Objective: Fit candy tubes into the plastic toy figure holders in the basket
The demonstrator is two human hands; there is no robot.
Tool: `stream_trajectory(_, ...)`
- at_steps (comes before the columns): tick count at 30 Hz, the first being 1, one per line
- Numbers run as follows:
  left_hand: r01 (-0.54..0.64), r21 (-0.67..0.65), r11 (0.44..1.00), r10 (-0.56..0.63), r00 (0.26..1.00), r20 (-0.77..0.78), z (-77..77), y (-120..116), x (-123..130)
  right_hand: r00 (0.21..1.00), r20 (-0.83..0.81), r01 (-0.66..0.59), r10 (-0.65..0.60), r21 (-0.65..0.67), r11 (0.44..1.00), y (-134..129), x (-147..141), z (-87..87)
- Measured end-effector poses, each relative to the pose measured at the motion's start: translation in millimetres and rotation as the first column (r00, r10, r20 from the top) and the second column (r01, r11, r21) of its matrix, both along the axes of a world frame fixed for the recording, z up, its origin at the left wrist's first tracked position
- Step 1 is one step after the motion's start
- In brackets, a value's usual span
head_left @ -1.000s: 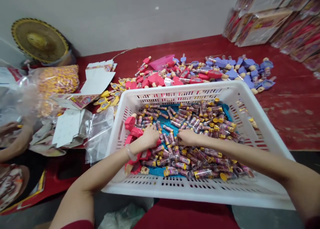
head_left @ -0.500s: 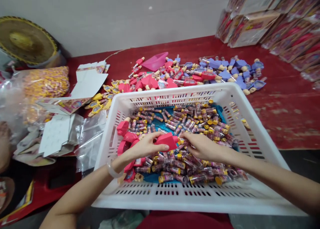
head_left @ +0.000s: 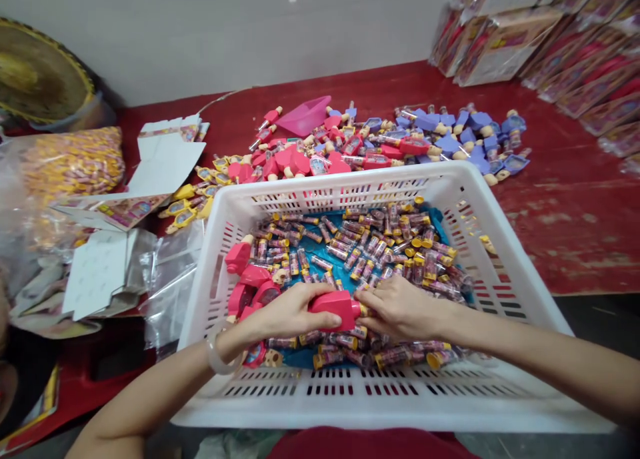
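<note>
My left hand [head_left: 293,312] is shut around a pink plastic figure-shaped piece [head_left: 334,310] above the basket's near side. My right hand [head_left: 400,309] meets the piece's other end, its fingers closed on a small yellow-capped clear tube [head_left: 361,310] that sticks out of it. Several similar candy-filled tubes [head_left: 360,252] lie loose in the white plastic basket [head_left: 320,185] on a blue sheet [head_left: 320,245]. More pink pieces [head_left: 253,275] lie along the basket's left side, next to my left wrist. A pale bangle [head_left: 215,355] circles that wrist.
Pink and purple pieces [head_left: 380,145] lie heaped on the red table [head_left: 560,225] behind the basket. Printed cartons [head_left: 505,45] are stacked at the back right. At left are a bag of yellow-wrapped items [head_left: 75,162], flat printed card [head_left: 160,155], and clear plastic bags [head_left: 170,292].
My left hand has lifted a pink piece from the basket's left side and brought it towards my right hand. The two hands now meet on it. The view has shifted slightly.
</note>
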State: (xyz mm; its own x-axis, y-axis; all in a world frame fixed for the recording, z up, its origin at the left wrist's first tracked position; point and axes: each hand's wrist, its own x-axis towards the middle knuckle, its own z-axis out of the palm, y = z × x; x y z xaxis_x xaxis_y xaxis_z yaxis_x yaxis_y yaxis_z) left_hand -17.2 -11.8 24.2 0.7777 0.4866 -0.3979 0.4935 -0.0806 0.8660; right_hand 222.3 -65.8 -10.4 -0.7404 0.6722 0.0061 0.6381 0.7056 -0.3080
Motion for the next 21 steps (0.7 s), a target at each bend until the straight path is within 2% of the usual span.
stream_trajectory(4, -0.031, -0.128, 0.991, 0.038, 0.998, 0.046, 4.3, -6, 0, 1.000, -0.007, -0.024, 0.024, -0.043, 0.999, -7, -2, 7.6)
stream_trajectory(7, 0.002, -0.312, 0.950, 0.007, 1.000, 0.027, 6.7, -9, -2, 0.998, -0.006, -0.057, 0.057, -0.053, 0.997, -13, -5, 13.4)
stream_trajectory(8, 0.020, -0.334, 0.942, -0.013, 1.000, 0.024, 6.9, -10, -3, 0.998, -0.010, -0.058, 0.058, -0.085, 0.995, -14, -6, 15.2)
stream_trajectory(9, 0.038, -0.301, 0.953, -0.032, 0.999, 0.024, 6.4, -11, -4, 0.999, -0.026, -0.047, 0.044, -0.140, 0.989, -15, -7, 16.4)
stream_trajectory(10, 0.060, -0.203, 0.977, -0.057, 0.998, 0.023, 5.2, -11, -4, 0.998, -0.057, -0.023, 0.011, -0.225, 0.974, -15, -7, 16.4)
stream_trajectory(11, 0.091, -0.044, 0.995, -0.090, 0.996, 0.026, 2.9, -11, -5, 0.994, -0.100, 0.000, -0.037, -0.343, 0.940, -14, -6, 15.0)
stream_trajectory(12, 0.129, 0.154, 0.979, -0.135, 0.990, 0.027, -0.6, -11, -6, 0.985, -0.146, 0.008, -0.090, -0.486, 0.874, -12, -5, 12.0)
stream_trajectory(13, 0.168, 0.354, 0.920, -0.187, 0.982, 0.019, -5.3, -11, -6, 0.972, -0.185, -0.004, -0.147, -0.637, 0.771, -11, -4, 7.4)
stream_trajectory(14, 0.201, 0.519, 0.831, -0.237, 0.972, 0.003, -10.7, -11, -6, 0.957, -0.208, -0.033, -0.200, -0.766, 0.641, -8, -2, 1.9)
stream_trajectory(15, 0.222, 0.631, 0.743, -0.275, 0.961, -0.015, -16.5, -11, -6, 0.947, -0.216, -0.068, -0.237, -0.857, 0.511, -5, 0, -3.8)
stream_trajectory(16, 0.230, 0.690, 0.687, -0.295, 0.955, -0.025, -22.0, -10, -6, 0.944, -0.214, -0.095, -0.250, -0.904, 0.417, -2, 1, -8.8)
stream_trajectory(17, 0.221, 0.700, 0.679, -0.281, 0.959, -0.030, -26.7, -9, -6, 0.946, -0.208, -0.097, -0.248, -0.913, 0.396, 2, 2, -12.5)
stream_trajectory(18, 0.198, 0.667, 0.718, -0.237, 0.971, -0.033, -30.1, -8, -6, 0.949, -0.196, -0.063, -0.248, -0.886, 0.458, 5, 3, -14.4)
stream_trajectory(19, 0.175, 0.592, 0.787, -0.191, 0.981, -0.036, -32.1, -7, -6, 0.951, -0.183, -0.004, -0.248, -0.813, 0.582, 8, 3, -14.6)
stream_trajectory(20, 0.164, 0.482, 0.861, -0.161, 0.986, -0.048, -32.8, -6, -6, 0.956, -0.168, 0.061, -0.242, -0.692, 0.720, 9, 3, -13.4)
stream_trajectory(21, 0.167, 0.364, 0.916, -0.155, 0.986, -0.063, -32.8, -5, -7, 0.959, -0.150, 0.121, -0.239, -0.546, 0.829, 10, 2, -11.6)
